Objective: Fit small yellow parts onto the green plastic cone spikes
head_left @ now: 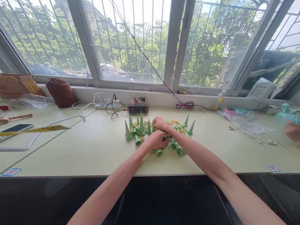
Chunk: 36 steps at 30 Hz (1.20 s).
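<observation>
Many hollow green plastic cones stand and lie in a cluster on the table, with small yellow pieces scattered among them. My right hand [160, 123] reaches over the far side of the cluster, its fingers closed at the tip of an upright green cone [153, 127]. Nearer to me is my left hand [156, 140], with thumb and forefinger pointing right and curled around something that I cannot make out. A toppled cone [159, 153] shows its round opening just below that hand. More cones [179, 151] lie to the right. Yellow pieces [174, 122] show behind my right wrist.
Behind the cluster stands a small open box [138, 100], its front blurred. A power strip [107, 104] with cables is left of it. A brown bag [61, 92] sits at far left. On the right are plastic bags [243, 117], a bottle [219, 99] and another person's hand [292, 129].
</observation>
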Each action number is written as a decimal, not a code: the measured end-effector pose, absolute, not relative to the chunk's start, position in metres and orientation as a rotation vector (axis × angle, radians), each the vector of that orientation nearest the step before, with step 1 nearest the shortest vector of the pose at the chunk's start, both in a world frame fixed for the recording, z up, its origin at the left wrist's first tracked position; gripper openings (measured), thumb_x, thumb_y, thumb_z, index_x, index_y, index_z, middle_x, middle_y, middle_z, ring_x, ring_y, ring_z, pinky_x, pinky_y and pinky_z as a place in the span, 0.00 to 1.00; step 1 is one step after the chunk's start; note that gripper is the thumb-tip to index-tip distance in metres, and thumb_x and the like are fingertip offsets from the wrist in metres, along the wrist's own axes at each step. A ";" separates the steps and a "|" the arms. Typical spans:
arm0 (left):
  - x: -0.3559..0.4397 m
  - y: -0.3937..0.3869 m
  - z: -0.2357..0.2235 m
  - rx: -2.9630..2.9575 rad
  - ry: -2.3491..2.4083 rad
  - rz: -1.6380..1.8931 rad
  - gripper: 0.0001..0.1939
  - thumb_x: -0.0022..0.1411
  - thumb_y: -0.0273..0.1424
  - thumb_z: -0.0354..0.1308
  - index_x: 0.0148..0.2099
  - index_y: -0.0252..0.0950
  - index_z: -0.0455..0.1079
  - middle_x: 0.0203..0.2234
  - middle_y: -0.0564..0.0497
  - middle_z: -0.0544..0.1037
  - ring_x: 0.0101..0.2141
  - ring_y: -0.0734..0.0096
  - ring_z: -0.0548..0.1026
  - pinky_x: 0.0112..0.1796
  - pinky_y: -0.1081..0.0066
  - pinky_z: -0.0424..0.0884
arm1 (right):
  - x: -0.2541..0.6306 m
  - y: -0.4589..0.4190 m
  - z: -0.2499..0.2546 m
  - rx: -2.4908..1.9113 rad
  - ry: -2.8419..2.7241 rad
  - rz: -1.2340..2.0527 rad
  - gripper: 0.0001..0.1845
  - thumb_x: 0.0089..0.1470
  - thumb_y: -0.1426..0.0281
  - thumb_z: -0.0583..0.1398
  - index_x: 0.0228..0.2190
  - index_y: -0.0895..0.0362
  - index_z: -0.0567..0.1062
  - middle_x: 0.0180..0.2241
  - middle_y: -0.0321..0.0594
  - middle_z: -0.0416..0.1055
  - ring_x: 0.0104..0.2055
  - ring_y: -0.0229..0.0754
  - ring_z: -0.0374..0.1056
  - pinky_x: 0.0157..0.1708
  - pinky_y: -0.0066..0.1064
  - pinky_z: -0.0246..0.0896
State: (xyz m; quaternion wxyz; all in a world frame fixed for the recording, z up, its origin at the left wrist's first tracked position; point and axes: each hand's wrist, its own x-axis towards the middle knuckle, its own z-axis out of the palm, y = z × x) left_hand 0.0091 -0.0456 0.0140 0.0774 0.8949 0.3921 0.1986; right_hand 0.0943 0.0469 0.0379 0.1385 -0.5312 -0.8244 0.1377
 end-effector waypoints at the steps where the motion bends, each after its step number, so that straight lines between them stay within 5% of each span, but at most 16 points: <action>1: 0.009 -0.045 0.014 2.683 1.179 0.592 0.14 0.62 0.37 0.51 0.38 0.36 0.76 0.22 0.49 0.75 0.22 0.71 0.67 0.25 0.70 0.58 | 0.094 0.047 0.037 -1.537 -2.370 0.396 0.12 0.44 0.81 0.59 0.30 0.59 0.80 0.32 0.45 0.78 0.33 0.40 0.70 0.30 0.24 0.60; 10: 0.007 -0.046 0.016 2.703 1.120 0.654 0.14 0.63 0.37 0.50 0.33 0.37 0.74 0.17 0.53 0.71 0.19 0.75 0.63 0.30 0.72 0.60 | 0.117 0.039 0.054 -1.350 -1.986 0.348 0.08 0.56 0.72 0.58 0.30 0.60 0.78 0.32 0.44 0.78 0.35 0.39 0.71 0.38 0.26 0.61; 19: 0.008 -0.043 0.017 2.629 1.093 0.923 0.19 0.66 0.38 0.48 0.27 0.35 0.70 0.14 0.56 0.65 0.17 0.79 0.59 0.26 0.74 0.57 | 0.182 0.004 0.056 -1.164 -1.750 0.255 0.11 0.55 0.64 0.59 0.27 0.58 0.73 0.27 0.39 0.76 0.30 0.38 0.70 0.34 0.27 0.61; 36: 0.002 -0.038 0.021 2.392 1.069 1.347 0.17 0.69 0.41 0.45 0.43 0.36 0.70 0.15 0.58 0.69 0.17 0.78 0.67 0.24 0.78 0.59 | 0.204 -0.005 0.028 -1.108 -1.964 0.238 0.09 0.51 0.68 0.58 0.22 0.58 0.71 0.21 0.35 0.71 0.25 0.36 0.65 0.29 0.26 0.58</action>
